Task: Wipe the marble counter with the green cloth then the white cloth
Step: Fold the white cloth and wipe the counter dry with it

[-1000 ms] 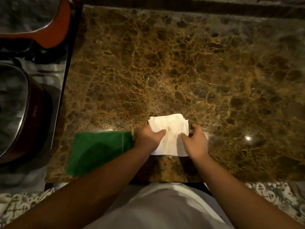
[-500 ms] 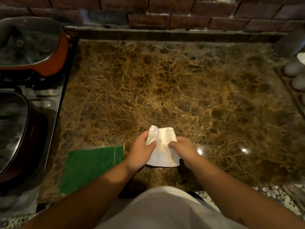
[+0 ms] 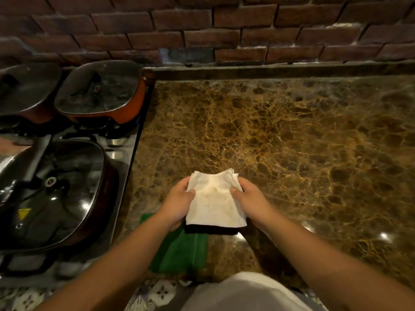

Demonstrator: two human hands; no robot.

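Observation:
A folded white cloth (image 3: 215, 203) is held up off the brown marble counter (image 3: 292, 142), casting a dark shadow beneath it. My left hand (image 3: 177, 204) grips its left edge and my right hand (image 3: 251, 203) grips its right edge. A faint yellowish stain shows on the cloth's face. The green cloth (image 3: 182, 252) lies flat on the counter near the front edge, below and between my forearms, partly hidden by my left arm and the white cloth.
A stove to the left carries a large dark lidded pan (image 3: 51, 194), an orange lidded pan (image 3: 101, 93) and another lidded pan (image 3: 24, 90) behind. A brick wall (image 3: 224, 30) runs along the back. Patterned floor tiles (image 3: 157, 295) show below the counter edge.
Both hands have lifted the white cloth off the counter and brought it toward me, above the green cloth. The view has tilted up, showing the wall and more pans.

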